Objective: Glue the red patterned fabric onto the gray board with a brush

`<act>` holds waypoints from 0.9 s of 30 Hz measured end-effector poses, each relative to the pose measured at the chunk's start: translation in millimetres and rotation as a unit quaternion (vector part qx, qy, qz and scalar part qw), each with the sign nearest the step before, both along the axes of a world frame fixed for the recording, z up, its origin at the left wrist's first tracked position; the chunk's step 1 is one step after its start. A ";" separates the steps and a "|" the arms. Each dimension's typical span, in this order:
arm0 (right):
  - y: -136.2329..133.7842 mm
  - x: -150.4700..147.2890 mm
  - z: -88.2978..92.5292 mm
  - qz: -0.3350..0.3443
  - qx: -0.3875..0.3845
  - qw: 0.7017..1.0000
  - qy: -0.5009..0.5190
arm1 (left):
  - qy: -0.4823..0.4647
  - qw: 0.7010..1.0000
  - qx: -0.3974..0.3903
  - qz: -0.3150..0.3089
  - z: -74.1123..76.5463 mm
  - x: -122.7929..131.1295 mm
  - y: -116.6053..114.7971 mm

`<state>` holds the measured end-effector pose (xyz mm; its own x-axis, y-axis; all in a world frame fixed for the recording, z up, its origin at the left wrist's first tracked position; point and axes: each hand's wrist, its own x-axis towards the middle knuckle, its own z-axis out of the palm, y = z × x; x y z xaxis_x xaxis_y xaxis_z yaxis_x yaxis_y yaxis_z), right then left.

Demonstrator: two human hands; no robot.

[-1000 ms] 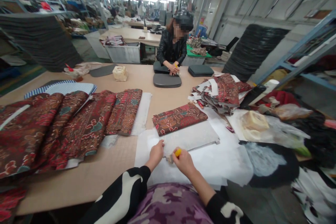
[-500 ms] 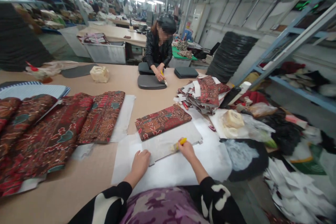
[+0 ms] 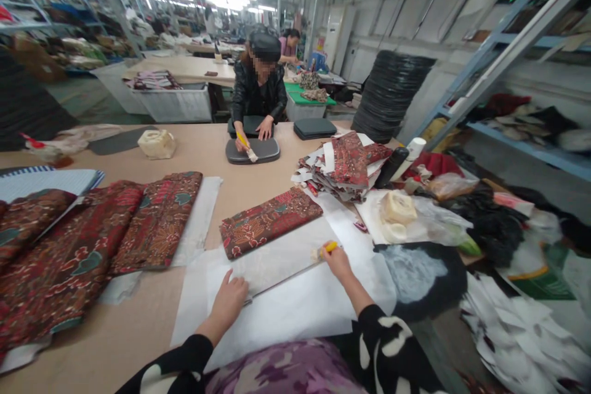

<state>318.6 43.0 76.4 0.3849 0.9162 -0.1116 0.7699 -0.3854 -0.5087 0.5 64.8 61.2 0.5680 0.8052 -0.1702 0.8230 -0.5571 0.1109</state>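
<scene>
My right hand (image 3: 338, 261) is closed around the yellow handle of a brush (image 3: 318, 253), whose pale bristles touch the right part of a light grey panel (image 3: 277, 258). At the panel's lower left corner rests my left hand (image 3: 232, 295), fingers stretched out, thumb raised and apart, pressing on it. Along the panel's far edge lies a folded piece of red-brown patterned fabric (image 3: 270, 221). White paper sheets (image 3: 295, 311) are spread under the panel.
Patterned fabric pieces (image 3: 157, 221) lie at left, and a pile of scraps (image 3: 344, 163) at the far right. A cut-down white container (image 3: 397, 208) stands beside a glue-smeared black board (image 3: 420, 274). Opposite, a co-worker (image 3: 258, 86) brushes a dark panel (image 3: 253, 151).
My right hand has moved the brush along the panel towards its right end. My left hand stays at the lower left corner, its thumb lifted. The co-worker's hands have shifted, and the view has turned slightly.
</scene>
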 end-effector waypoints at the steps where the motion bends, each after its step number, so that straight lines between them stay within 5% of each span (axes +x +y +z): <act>1: -0.2 13.4 3.0 -0.023 -0.003 0.999 -0.027 | 0.004 1.000 0.000 0.002 -0.5 0.4 0.4; 3: -2.6 23.5 6.0 -0.019 0.001 0.998 -0.065 | 0.015 1.000 -0.005 0.011 -2.1 0.7 1.4; 7: -4.2 -7.2 -0.3 0.150 0.043 0.988 0.004 | 0.037 0.998 -0.023 0.036 -2.1 2.0 3.7; 9: 1.3 -12.9 -2.6 0.164 0.037 0.985 0.029 | 0.044 0.997 -0.025 0.052 0.2 3.0 4.7; 14: 15.0 44.1 9.6 -0.027 -0.024 0.998 -0.058 | 0.043 0.996 -0.010 0.073 4.7 5.4 7.5; 18: 13.8 73.1 19.8 -0.052 -0.044 0.995 -0.072 | 0.041 0.994 -0.008 0.102 8.9 8.7 13.9; 24: 8.5 81.4 18.6 -0.121 -0.007 0.989 0.082 | 0.000 0.990 -0.008 0.142 19.4 12.6 41.9; 27: 0.7 87.0 12.3 -0.192 0.062 0.941 0.270 | -0.047 0.976 -0.015 0.214 17.7 10.2 68.3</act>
